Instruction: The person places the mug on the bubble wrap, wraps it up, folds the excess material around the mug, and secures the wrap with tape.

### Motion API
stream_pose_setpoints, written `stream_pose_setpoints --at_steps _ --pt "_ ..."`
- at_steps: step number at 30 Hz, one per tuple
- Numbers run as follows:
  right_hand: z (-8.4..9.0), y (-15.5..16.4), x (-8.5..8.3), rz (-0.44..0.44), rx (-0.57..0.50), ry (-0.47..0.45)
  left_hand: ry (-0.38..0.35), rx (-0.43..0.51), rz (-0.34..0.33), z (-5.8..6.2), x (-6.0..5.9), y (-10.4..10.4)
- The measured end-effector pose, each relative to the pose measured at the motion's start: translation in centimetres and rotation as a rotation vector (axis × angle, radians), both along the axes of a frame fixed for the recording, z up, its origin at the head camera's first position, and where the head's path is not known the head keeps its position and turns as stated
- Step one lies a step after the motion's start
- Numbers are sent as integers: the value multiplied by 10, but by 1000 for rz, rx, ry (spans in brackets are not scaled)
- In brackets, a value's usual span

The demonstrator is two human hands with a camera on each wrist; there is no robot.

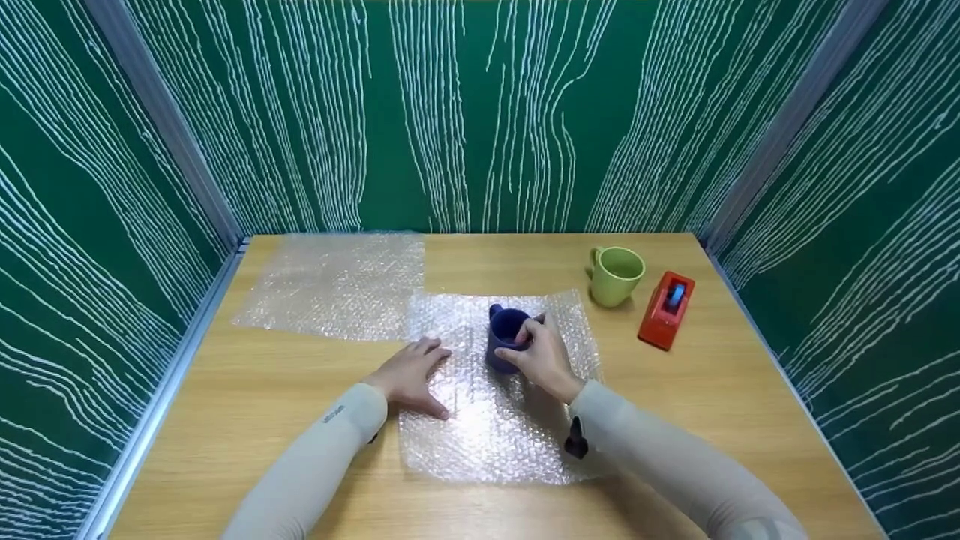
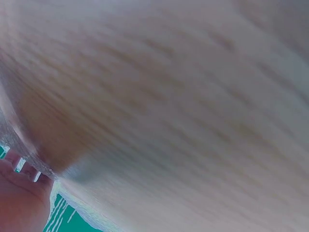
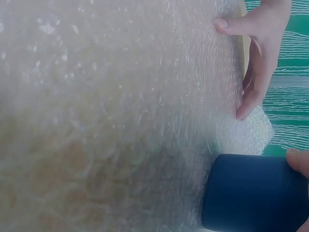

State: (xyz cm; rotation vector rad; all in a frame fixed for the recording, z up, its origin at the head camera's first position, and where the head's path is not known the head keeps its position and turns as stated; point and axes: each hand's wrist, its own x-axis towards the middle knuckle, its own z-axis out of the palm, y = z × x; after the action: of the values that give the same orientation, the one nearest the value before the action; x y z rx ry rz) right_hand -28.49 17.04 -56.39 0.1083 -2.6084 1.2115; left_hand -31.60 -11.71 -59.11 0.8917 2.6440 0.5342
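While the right hand [image 1: 541, 354] curls its fingers round the dark blue mug [image 1: 506, 337] standing on the near bubble wrap sheet [image 1: 487, 427], the left hand [image 1: 414, 373] lies flat, fingers spread, pressing that sheet's left edge. Risks, judged: slick wrap may creep under the mug if the flat hand lifts; mug could tip on the soft bubbles. Count: two mugs (blue, green [image 1: 615, 274]), two wrap sheets (second [image 1: 334, 285] far left), one red tape dispenser [image 1: 666, 309]

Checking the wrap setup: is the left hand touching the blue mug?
Apart. The head view shows the left hand flat on the bubble wrap, with bare wrap between it and the blue mug, which the right hand holds.
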Motion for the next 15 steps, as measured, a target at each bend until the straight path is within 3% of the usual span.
stream_pose_setpoints --at_steps 15 --pt "11 15 -8 105 -52 -123 -5 -9 11 1 2 0"
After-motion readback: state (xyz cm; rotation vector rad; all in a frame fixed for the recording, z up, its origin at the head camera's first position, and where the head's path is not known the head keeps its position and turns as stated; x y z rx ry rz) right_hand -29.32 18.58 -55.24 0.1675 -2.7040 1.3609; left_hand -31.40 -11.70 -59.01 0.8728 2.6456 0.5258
